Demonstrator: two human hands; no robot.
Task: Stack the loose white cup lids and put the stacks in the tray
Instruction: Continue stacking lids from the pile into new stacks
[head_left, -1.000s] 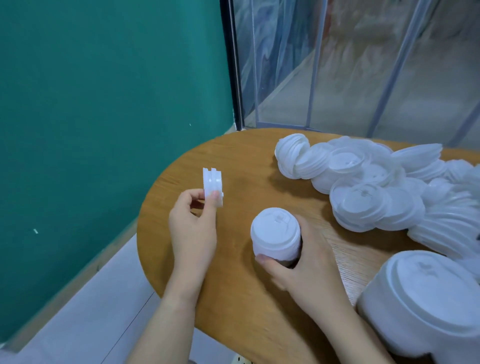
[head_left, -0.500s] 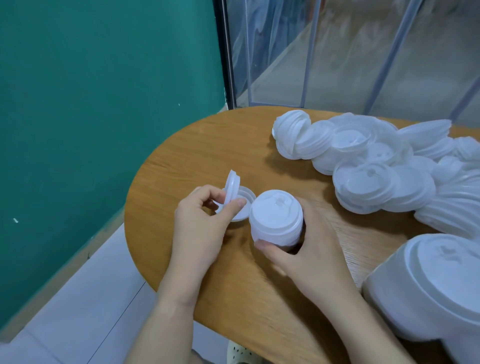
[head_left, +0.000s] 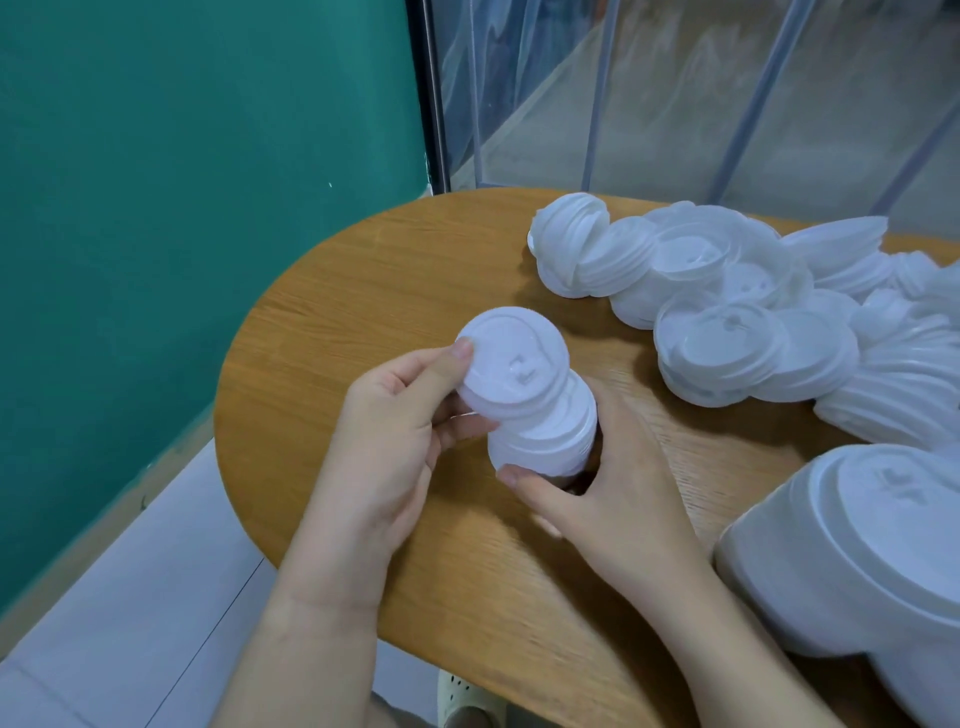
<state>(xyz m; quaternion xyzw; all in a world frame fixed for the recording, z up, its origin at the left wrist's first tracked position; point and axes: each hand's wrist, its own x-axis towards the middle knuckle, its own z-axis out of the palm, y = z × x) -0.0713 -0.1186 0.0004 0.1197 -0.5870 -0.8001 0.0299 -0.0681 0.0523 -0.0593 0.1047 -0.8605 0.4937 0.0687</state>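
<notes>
Item: small lid stack (head_left: 545, 436), being gripped upright on the worktop (head_left: 322, 322) by the right hand (head_left: 618, 483), fingers curled round it; few lids (head_left: 511, 366) being pinched by the left hand (head_left: 395, 431) fingers, tilted over its top; loose heap (head_left: 753, 322) being left unsorted nearby; tray not identifiable; task judged early.

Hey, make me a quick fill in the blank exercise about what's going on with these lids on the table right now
1. The left hand pinches a few lids by their ____.
2. The right hand grips a ____ of lids standing on the table.
3. The wall left of the table is ____ in colour.

Missing words: rim; stack; green
</notes>
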